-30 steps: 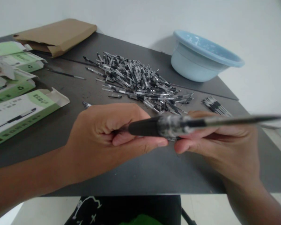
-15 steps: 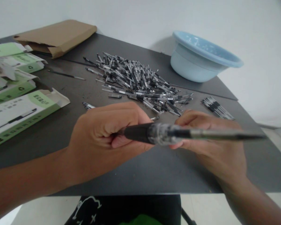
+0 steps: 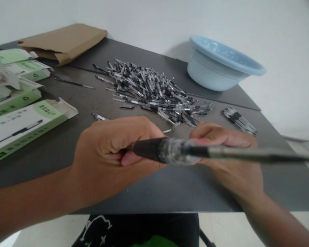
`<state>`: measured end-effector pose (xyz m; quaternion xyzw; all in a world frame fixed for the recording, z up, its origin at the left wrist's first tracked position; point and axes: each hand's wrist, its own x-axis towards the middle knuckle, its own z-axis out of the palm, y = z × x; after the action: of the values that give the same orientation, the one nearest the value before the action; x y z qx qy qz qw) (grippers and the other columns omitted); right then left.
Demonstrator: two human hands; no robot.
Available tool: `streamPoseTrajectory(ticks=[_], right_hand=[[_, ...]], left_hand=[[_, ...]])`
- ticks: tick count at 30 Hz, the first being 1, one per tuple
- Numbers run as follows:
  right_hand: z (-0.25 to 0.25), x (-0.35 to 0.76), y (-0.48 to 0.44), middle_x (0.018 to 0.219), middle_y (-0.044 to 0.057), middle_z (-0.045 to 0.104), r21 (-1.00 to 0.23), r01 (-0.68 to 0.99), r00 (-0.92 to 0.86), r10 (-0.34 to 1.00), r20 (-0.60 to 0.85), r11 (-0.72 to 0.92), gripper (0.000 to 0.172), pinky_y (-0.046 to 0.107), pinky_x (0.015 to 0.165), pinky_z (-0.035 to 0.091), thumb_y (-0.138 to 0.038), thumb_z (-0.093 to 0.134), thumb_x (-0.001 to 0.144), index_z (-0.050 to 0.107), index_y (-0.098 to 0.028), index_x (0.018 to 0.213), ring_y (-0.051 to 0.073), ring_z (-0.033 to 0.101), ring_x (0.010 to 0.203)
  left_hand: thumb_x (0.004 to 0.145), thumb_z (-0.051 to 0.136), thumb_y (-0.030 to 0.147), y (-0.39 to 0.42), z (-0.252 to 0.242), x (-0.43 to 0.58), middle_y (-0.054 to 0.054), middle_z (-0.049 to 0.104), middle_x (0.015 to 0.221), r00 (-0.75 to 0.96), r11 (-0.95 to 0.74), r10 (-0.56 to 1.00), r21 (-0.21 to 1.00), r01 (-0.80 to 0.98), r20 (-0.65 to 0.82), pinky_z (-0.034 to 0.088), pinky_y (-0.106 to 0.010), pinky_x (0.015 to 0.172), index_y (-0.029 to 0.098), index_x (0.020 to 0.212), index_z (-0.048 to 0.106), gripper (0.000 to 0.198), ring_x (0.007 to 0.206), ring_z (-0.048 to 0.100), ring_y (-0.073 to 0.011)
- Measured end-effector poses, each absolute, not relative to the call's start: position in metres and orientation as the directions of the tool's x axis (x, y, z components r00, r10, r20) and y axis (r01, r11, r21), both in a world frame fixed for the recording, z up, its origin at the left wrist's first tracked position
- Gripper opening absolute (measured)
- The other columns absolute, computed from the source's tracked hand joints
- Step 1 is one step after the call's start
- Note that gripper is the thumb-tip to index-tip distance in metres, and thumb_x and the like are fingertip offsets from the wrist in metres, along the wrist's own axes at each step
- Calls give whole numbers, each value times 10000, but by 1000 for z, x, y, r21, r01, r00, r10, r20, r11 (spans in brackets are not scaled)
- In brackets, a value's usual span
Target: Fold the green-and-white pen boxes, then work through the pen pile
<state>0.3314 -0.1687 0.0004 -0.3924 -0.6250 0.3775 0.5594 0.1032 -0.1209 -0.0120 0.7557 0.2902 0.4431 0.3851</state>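
Note:
My left hand [image 3: 113, 157] is closed in a fist round a pen [image 3: 150, 149] with a black grip and a clear collar. From the collar a black and metallic refill [image 3: 234, 154] sticks out to the right, blurred and close to the camera. Behind it is my right hand [image 3: 229, 157], its fingers curled together near the clear collar. The pen hides the fingertips, so I cannot make out what they hold. A big heap of clear and black pen parts [image 3: 149, 85] lies beyond both hands.
Green and white pen boxes [image 3: 25, 128] lie at the left, with a brown paper bag [image 3: 67, 41] behind them. A blue basin [image 3: 216, 72] stands at the back right. A neat row of pens [image 3: 239, 120] lies at the right on the dark table [image 3: 170, 192].
The refill's tip has moved to the right and slightly down, looming larger. My right hand has shifted a little to the left. My left hand still grips the pen.

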Motion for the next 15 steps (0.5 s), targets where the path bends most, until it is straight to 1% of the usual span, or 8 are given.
streamPoseTrajectory(ticks=[3, 5, 6, 7, 9, 10, 12, 15], right_hand=[[-3, 330, -170, 818, -31, 823, -903, 72, -60, 906, 420, 423, 258, 227, 674, 634, -107, 974, 740, 881, -287, 900, 119, 756, 736], [-6, 330, -170, 822, -31, 820, -894, 83, -47, 898, 437, 440, 308, 254, 682, 637, -102, 973, 740, 883, -299, 960, 132, 754, 748], [-7, 329, -170, 828, -30, 820, -887, 92, -41, 892, 450, 452, 323, 264, 686, 637, -104, 969, 747, 882, -305, 985, 136, 753, 757], [-8, 329, -170, 838, -29, 822, -878, 104, -35, 884, 467, 468, 323, 271, 690, 636, -112, 962, 761, 882, -314, 999, 138, 751, 766], [-10, 328, -170, 855, -30, 829, -857, 134, -30, 867, 498, 497, 319, 284, 702, 635, -137, 949, 788, 880, -336, 1027, 143, 750, 781], [-11, 328, -170, 865, -30, 834, -845, 153, -29, 857, 514, 512, 320, 291, 709, 636, -153, 944, 800, 879, -348, 1045, 147, 752, 787], [-13, 328, -171, 901, -26, 847, -821, 200, -26, 840, 542, 536, 333, 304, 723, 645, -182, 933, 817, 875, -366, 1088, 159, 760, 810], [-16, 327, -172, 988, -17, 856, -782, 281, -10, 817, 577, 556, 355, 320, 724, 654, -218, 915, 846, 859, -384, 1155, 171, 770, 840]], left_hand=[[868, 848, 244, -121, -10, 106, 78, 466, 544, 469, -595, 733, 798, 92, 493, 376, -202, 502, 203, 574, 500, 457, 513, 458, -67], [844, 880, 227, -123, -9, 111, 95, 416, 503, 420, -539, 773, 842, 39, 476, 441, -158, 524, 196, 546, 469, 509, 491, 466, -50], [827, 885, 188, -124, -8, 114, 96, 454, 493, 398, -493, 799, 870, 4, 451, 481, -137, 549, 188, 522, 431, 547, 487, 497, -41], [809, 885, 147, -125, -7, 117, 89, 535, 506, 378, -440, 827, 898, -26, 416, 513, -121, 573, 178, 505, 389, 582, 500, 549, -36], [791, 882, 114, -127, -7, 122, 59, 739, 653, 366, -327, 871, 943, -65, 328, 554, -95, 611, 158, 495, 336, 623, 583, 678, -40], [794, 885, 126, -128, -7, 123, 46, 804, 754, 373, -279, 882, 957, -77, 287, 572, -89, 631, 151, 497, 338, 623, 646, 734, -53], [801, 901, 175, -128, -8, 124, 41, 847, 854, 380, -199, 897, 974, -105, 224, 607, -99, 676, 149, 502, 347, 630, 742, 792, -81], [792, 924, 222, -127, -11, 124, 45, 846, 848, 392, -121, 904, 981, -152, 172, 628, -130, 682, 159, 513, 359, 634, 746, 795, -100]])
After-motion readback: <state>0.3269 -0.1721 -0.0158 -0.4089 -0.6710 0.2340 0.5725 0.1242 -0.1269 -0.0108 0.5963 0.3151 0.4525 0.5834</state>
